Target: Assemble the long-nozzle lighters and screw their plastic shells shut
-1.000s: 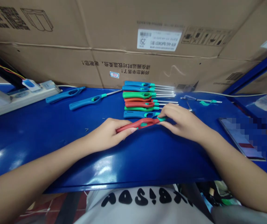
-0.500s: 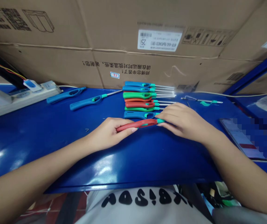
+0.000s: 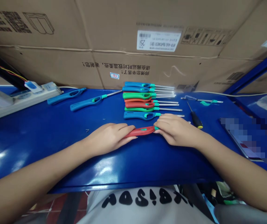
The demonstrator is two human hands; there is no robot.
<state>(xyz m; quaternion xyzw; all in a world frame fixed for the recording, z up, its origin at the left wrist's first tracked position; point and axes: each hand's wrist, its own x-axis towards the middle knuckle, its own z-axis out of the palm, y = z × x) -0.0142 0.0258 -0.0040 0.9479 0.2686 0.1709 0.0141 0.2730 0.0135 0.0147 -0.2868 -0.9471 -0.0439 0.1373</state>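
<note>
A red lighter [image 3: 140, 132] is held level between my two hands, just in front of a stacked row of similar lighters. My left hand [image 3: 111, 137] is closed around its handle end. The fingers of my right hand [image 3: 176, 129] pinch its green collar, hiding most of the metal tube. Behind them lies a blue lighter [image 3: 134, 115], the nearest of the row. Further back in the row are a red lighter [image 3: 138, 105], a green lighter [image 3: 135, 95] and more blue ones, their metal tubes pointing right.
A blue lighter with a tube [image 3: 84, 104] and a blue handle [image 3: 65, 96] lie left, by a power strip [image 3: 23, 101]. At right are a screwdriver [image 3: 195, 118], a metal tube with green pieces [image 3: 208, 101] and a phone [image 3: 242, 140]. Cardboard boxes [image 3: 114, 28] stand behind.
Both hands have moved nearer the table's front edge with the red lighter. My left hand's fingers now lie over its handle. The screwdriver and the row's tubes have come into fuller view.
</note>
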